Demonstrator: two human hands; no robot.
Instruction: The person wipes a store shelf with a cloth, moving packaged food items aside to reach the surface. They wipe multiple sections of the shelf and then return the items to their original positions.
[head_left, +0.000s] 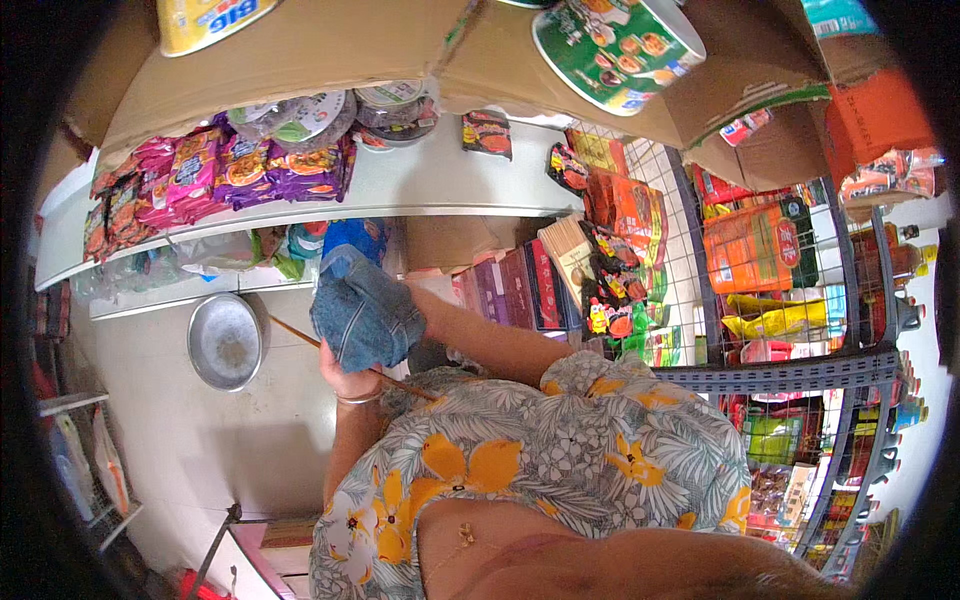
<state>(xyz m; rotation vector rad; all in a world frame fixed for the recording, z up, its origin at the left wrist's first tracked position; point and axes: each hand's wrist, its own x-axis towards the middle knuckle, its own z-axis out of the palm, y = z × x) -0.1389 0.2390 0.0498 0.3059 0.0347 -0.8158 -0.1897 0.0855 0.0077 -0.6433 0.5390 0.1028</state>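
A bunched piece of blue denim cloth with pale seam lines is held up in front of my body. My left hand, wearing a bracelet, grips its lower edge. A thin brown stick passes behind the cloth and by my left hand; whether the fingers close on it is unclear. My right hand reaches the cloth's right side, its fingers mostly hidden in the folds. On the tiled floor left of the cloth sits a round metal basin with a brownish patch in its bottom.
Ahead is a white shelf with bagged instant noodles and bowl packs. Cardboard boxes with noodle tubs overhang it. At right stands a wire-mesh rack of packaged goods. Purple and red boxes sit low.
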